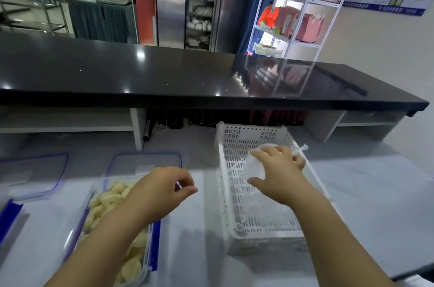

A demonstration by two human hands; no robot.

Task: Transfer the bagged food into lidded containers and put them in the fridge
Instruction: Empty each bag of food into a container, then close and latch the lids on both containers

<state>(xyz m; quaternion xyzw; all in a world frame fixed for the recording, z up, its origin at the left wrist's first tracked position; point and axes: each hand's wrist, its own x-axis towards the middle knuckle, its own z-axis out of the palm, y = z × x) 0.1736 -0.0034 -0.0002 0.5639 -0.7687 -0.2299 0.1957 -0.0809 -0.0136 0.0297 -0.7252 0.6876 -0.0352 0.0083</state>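
At far left a clear lid with a blue rim (32, 174) lies flat on the pale table (199, 251), with the blue clip of a second box (9, 218) at the edge of view. Next comes an open clear container (150, 246) holding pale yellow food slices (110, 199); its blue-rimmed lid (143, 162) lies just behind it.

The left hand (162, 190) reaches forward over the container's far end, palm down, fingers loosely curled and the thumb close to the forefinger. It is unclear whether they pinch anything.

To the right a white perforated basket (232, 192) stands on the table. The right hand (279, 174) reaches into it, thumb splayed, fingers curled over a crumpled clear plastic bag (256, 167), gripping it. More clear plastic lies on the basket floor under the forearm.

A glossy black counter (164, 75) spans the view above the table. Beyond it stand a steel cabinet (202, 9) showing white dishes and, further right, white metal shelving (303, 9) with red and pink bags. People stand far off at upper left.
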